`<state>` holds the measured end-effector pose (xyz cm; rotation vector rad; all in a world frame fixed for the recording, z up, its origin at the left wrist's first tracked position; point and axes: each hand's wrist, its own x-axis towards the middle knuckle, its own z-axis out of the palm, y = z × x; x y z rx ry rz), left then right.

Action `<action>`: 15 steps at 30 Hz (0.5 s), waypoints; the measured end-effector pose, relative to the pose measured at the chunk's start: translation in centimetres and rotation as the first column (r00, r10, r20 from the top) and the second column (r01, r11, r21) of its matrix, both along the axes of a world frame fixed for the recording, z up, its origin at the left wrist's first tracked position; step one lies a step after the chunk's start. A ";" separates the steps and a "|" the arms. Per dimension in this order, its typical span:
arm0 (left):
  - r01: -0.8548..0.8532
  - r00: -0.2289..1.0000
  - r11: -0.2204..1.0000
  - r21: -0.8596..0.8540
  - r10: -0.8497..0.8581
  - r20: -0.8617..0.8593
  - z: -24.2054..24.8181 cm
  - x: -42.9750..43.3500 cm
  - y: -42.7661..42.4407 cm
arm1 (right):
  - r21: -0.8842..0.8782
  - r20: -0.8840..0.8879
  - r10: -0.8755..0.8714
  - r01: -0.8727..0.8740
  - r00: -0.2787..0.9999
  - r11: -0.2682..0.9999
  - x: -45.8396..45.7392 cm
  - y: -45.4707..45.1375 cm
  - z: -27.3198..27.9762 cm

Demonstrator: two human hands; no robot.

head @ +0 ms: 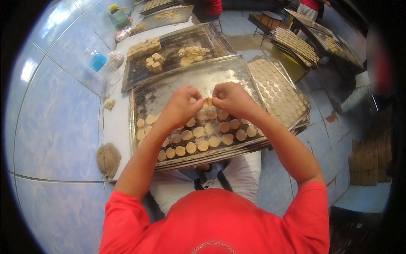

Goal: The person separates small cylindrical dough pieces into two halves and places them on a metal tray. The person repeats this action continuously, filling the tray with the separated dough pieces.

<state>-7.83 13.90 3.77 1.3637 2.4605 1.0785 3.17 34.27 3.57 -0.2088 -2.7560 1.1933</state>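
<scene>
Between the fingertips of my left hand (184, 106) and my right hand (233, 98) is a small dough round (207, 102), pinched at its two sides above a metal baking tray (190, 77). Rows of flat dough rounds (203, 145) cover the tray's near part, some hidden under my left forearm. Just beyond, a second dark tray (177, 39) carries upright stacks of dough discs (144, 47), a smaller group of stacks (154, 62) and a loose heap of dough pieces (193, 54).
A pile of trays with dough rounds (277, 90) stands at the right. Along the tiled wall are a bottle with a blue label (97, 61), a plastic bag (116, 59) and a brown cloth (108, 161). Another person's arm (355, 95) shows at the far right.
</scene>
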 end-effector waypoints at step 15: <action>0.037 0.963 0.994 0.102 -0.063 0.263 1.0 1.3 3.1 | -0.618 -0.090 -0.007 -0.051 0.996 0.785 1.9 1.9 0.0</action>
